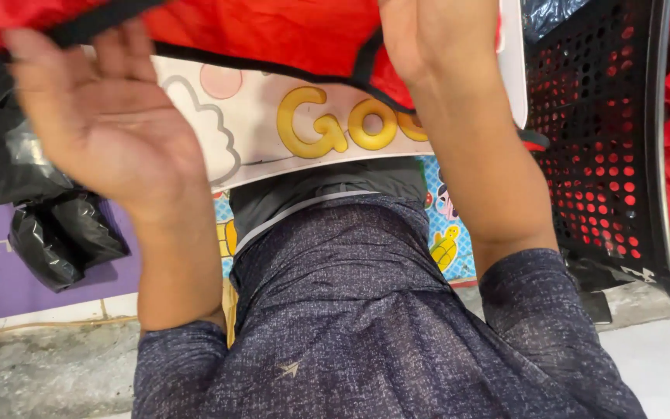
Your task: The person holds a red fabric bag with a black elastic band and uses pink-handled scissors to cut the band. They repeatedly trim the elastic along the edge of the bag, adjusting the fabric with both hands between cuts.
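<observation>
Left hand (110, 124) lifting red fabric (273, 35) edge, black basket (606, 155) close right

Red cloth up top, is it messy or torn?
No tear shows. The red cloth lies bunched under both hands, left hand and right hand, covering the top of the white board.

head camera — steeply down, close

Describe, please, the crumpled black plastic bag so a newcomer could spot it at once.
Start at the purple mat on the left side. The crumpled black plastic bag lies on it, just below the left hand. Unlike the rigid perforated black basket on the right, it is glossy, soft and wrinkled.
</observation>
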